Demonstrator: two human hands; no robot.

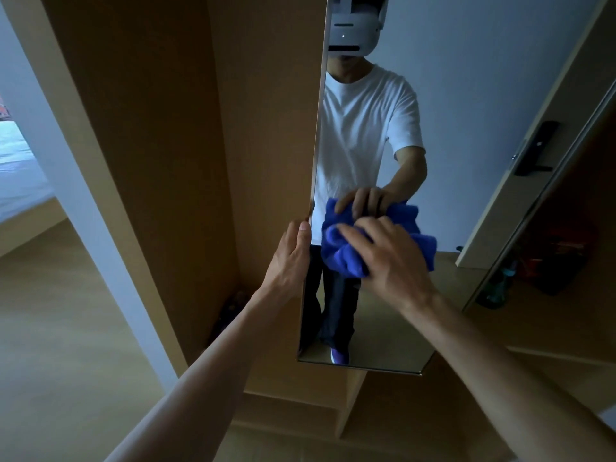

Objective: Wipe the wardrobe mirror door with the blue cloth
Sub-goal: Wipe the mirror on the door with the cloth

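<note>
Now, the right hand (393, 258) is on the job: fingers spread and curled over a bunched, fluffy blue cloth (340, 255), gripping it and pressing it against the glass. The cloth spills out from under the palm toward nine o'clock, and a fold shows past the knuckles at two o'clock. It sits on the tall frameless wardrobe mirror door (376, 328), a little below mid-height and near the door's nine-o'clock edge. At that edge the left hand (293, 251) takes a firm hold, with the thumb lying up the front and the fingers hooked round behind. Further out at nine o'clock rises the tan wooden wardrobe panel (166, 161), and at seven o'clock spreads the pale wood floor (66, 328).

By the look of it, this is the wiping step itself, mid-pane, with the cloth in full contact. How much of the glass is already done I cannot tell; in this dim light no streaks or smears show. The next move likely calls for a steady sweep, either across toward three o'clock or down toward six. It wants even pressure from the palm, while the left hand braces the edge so the door does not swing away. Flattening the bunched cloth would give it more contact.
</note>
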